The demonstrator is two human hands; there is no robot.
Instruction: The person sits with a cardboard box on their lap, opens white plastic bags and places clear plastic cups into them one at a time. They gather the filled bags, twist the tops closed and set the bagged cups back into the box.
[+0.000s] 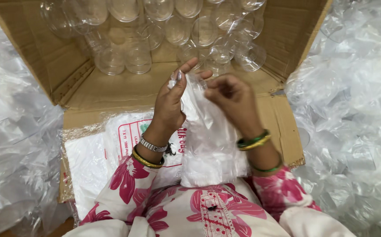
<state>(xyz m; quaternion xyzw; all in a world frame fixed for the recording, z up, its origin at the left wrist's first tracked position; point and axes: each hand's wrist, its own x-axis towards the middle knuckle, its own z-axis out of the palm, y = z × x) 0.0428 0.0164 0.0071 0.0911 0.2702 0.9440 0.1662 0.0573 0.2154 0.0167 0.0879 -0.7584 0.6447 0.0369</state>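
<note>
**A small packing workplace, set up on the floor**

I sit in what looks like a hand-packing spot, not a kitchen or office. Across the top of the frame lies an open brown corrugated cardboard carton (111,90) tipped on its side, stacked with many identical clear plastic cups (138,59). Down the left edge and all over the right side, crumpled clear plastic wrapping (357,101) is heaped high. In the lower left, on the carton's flap, rests a flat pack of white printed plastic bags (111,145).
</note>
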